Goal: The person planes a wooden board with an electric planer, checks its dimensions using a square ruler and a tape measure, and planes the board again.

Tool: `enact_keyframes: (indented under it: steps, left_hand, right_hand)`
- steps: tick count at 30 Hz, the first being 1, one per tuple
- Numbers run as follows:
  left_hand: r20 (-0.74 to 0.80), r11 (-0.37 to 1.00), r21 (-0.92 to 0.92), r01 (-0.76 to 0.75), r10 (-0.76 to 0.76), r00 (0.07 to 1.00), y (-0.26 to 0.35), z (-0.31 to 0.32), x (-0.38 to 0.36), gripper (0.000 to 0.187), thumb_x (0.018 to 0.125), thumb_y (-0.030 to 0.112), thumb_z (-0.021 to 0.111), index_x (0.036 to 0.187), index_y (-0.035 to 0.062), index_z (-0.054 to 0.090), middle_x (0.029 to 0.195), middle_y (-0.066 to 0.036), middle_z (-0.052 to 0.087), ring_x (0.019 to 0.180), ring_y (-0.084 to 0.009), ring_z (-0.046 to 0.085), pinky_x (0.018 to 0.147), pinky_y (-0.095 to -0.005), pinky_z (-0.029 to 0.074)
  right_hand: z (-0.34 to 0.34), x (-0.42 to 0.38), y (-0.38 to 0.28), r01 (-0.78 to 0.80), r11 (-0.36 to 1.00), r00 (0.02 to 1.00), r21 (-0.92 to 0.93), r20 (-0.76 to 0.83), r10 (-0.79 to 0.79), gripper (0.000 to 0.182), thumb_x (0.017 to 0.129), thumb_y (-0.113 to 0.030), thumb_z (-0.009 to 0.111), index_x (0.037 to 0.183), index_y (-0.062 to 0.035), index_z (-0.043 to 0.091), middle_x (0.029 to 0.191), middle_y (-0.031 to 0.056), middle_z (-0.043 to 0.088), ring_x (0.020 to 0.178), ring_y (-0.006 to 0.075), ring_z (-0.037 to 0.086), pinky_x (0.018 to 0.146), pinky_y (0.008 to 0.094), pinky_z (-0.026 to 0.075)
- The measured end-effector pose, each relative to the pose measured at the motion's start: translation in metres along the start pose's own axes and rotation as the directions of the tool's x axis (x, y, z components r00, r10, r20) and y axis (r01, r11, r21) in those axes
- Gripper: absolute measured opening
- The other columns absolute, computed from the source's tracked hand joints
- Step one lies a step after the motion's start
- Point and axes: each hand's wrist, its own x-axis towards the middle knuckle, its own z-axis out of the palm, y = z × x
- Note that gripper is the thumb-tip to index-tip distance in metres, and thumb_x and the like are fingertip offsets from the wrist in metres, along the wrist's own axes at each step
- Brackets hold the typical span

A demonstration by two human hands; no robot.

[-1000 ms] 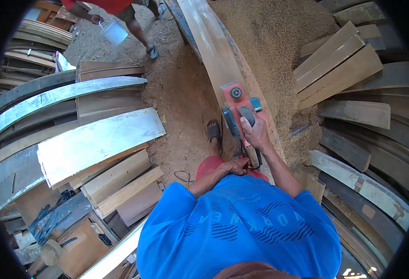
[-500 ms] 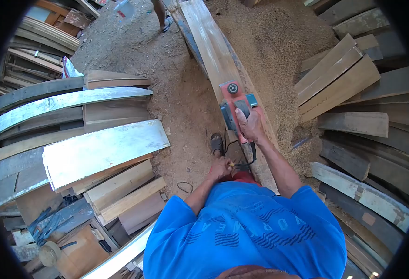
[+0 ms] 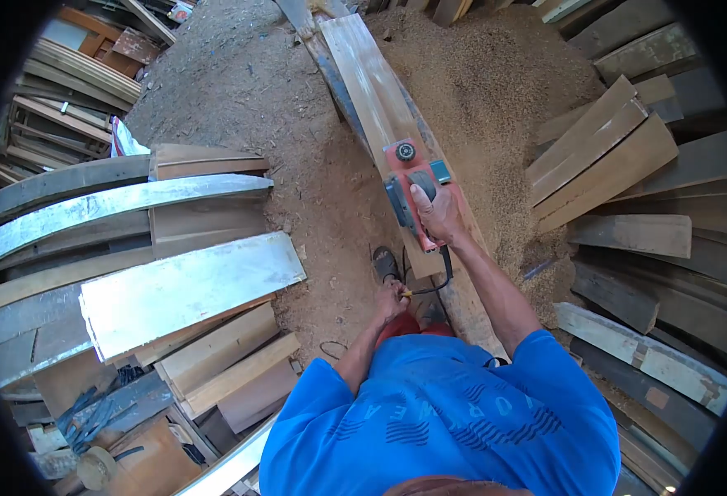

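A red electric planer with a black knob rests on a long wooden board, near the board's close end. My right hand is wrapped round the planer's dark handle. The board lies on a narrow, worn wooden bench. From the rear of the planer a black cord curves down and left to my left hand, whose fingers are closed on it near a yellowish part.
Stacked boards lie at the left, including a white-faced board. More planks are piled at the right. Sawdust and shavings cover the ground beside the bench. My sandalled foot stands left of the bench.
The view has shifted a little. The planer and my right hand sit slightly farther left in view, and the board's near end now shows behind the planer. The person's leg at the top is gone.
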Motion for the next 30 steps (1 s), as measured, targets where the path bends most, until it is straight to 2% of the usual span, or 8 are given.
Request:
enact_keyframes:
  steps: [3, 9, 13, 16, 22, 25, 28, 30]
  left_hand:
    - [-0.063, 0.998, -0.063, -0.030, 0.026, 0.998, -0.005, -0.009, 0.013, 0.021, 0.075, 0.016, 0.071, 0.093, 0.0043, 0.069, 0.095, -0.020, 0.068, 0.089, -0.0401, 0.066, 0.076, -0.0494, 0.053]
    - [-0.098, 0.990, -0.121, 0.065, -0.077, 0.992, 0.024, -0.042, 0.024, 0.018, 0.077, 0.014, 0.068, 0.090, 0.0018, 0.067, 0.084, -0.023, 0.068, 0.082, -0.0411, 0.066, 0.072, -0.0488, 0.053]
    - [-0.260, 0.998, -0.065, 0.003, -0.020, 0.965, 0.003, -0.042, 0.040, 0.017, 0.079, 0.014, 0.068, 0.089, 0.0007, 0.066, 0.081, -0.023, 0.068, 0.076, -0.0399, 0.066, 0.069, -0.0474, 0.052]
    - [-0.181, 0.987, -0.096, 0.129, -0.144, 0.973, 0.044, -0.076, 0.050, 0.017, 0.079, 0.014, 0.069, 0.089, 0.0007, 0.066, 0.082, -0.022, 0.068, 0.078, -0.0395, 0.066, 0.069, -0.0473, 0.051]
    - [-0.291, 1.000, -0.004, 0.009, -0.010, 0.957, 0.030, -0.079, 0.067, 0.016, 0.078, 0.014, 0.069, 0.090, 0.0035, 0.067, 0.090, -0.020, 0.067, 0.088, -0.0391, 0.064, 0.078, -0.0493, 0.049]
    - [-0.271, 0.999, 0.030, 0.013, -0.004, 0.962, 0.028, -0.078, 0.072, 0.021, 0.077, 0.015, 0.071, 0.095, 0.0052, 0.068, 0.098, -0.019, 0.067, 0.098, -0.0380, 0.062, 0.086, -0.0485, 0.047]
    - [-0.241, 0.995, 0.092, -0.036, 0.057, 0.969, 0.034, -0.083, 0.075, 0.024, 0.076, 0.016, 0.072, 0.098, 0.0062, 0.067, 0.108, -0.019, 0.067, 0.107, -0.0382, 0.060, 0.091, -0.0486, 0.045]
    - [-0.274, 0.991, 0.129, -0.041, 0.075, 0.959, 0.038, -0.083, 0.079, 0.024, 0.076, 0.017, 0.072, 0.098, 0.0065, 0.067, 0.114, -0.019, 0.066, 0.110, -0.0382, 0.059, 0.093, -0.0493, 0.044]
  right_hand:
    - [0.004, 0.021, -0.002, -0.011, 1.000, 1.000, 0.012, 0.018, 0.010, 0.078, 0.093, -0.071, 0.054, 0.121, 0.0013, 0.062, 0.094, 0.0235, 0.071, 0.094, 0.0398, 0.071, 0.082, 0.0469, 0.052]
    - [0.010, 0.054, -0.012, 0.052, 0.998, 0.998, 0.025, -0.024, -0.051, 0.075, 0.094, -0.069, 0.053, 0.117, 0.0015, 0.064, 0.094, 0.0236, 0.071, 0.095, 0.0410, 0.070, 0.082, 0.0468, 0.052]
    - [0.009, 0.078, -0.022, 0.052, 0.999, 0.999, -0.002, 0.006, -0.052, 0.073, 0.094, -0.069, 0.053, 0.112, 0.0005, 0.066, 0.091, 0.0231, 0.071, 0.093, 0.0414, 0.070, 0.082, 0.0464, 0.052]
    - [0.014, 0.094, -0.021, 0.100, 0.994, 0.993, -0.034, -0.063, -0.102, 0.067, 0.097, -0.063, 0.054, 0.104, 0.0025, 0.069, 0.082, 0.0198, 0.069, 0.081, 0.0309, 0.068, 0.076, 0.0431, 0.052]
    - [0.015, 0.126, -0.029, 0.085, 0.994, 0.996, -0.072, 0.002, -0.085, 0.073, 0.095, -0.071, 0.050, 0.094, -0.0004, 0.069, 0.080, 0.0220, 0.069, 0.081, 0.0399, 0.070, 0.075, 0.0481, 0.051]
    - [0.018, 0.138, -0.033, 0.113, 0.991, 0.992, -0.078, -0.039, -0.116, 0.074, 0.094, -0.072, 0.050, 0.088, -0.0004, 0.068, 0.076, 0.0214, 0.069, 0.077, 0.0395, 0.070, 0.073, 0.0487, 0.051]
    - [0.018, 0.152, -0.030, 0.052, 0.996, 0.999, -0.077, 0.002, -0.052, 0.072, 0.094, -0.069, 0.055, 0.091, 0.0010, 0.067, 0.074, 0.0189, 0.066, 0.072, 0.0299, 0.069, 0.069, 0.0439, 0.052]
    - [0.013, 0.161, -0.046, 0.041, 0.993, 0.999, -0.113, 0.022, -0.039, 0.071, 0.093, -0.069, 0.055, 0.093, 0.0001, 0.068, 0.074, 0.0171, 0.067, 0.072, 0.0271, 0.070, 0.068, 0.0434, 0.052]
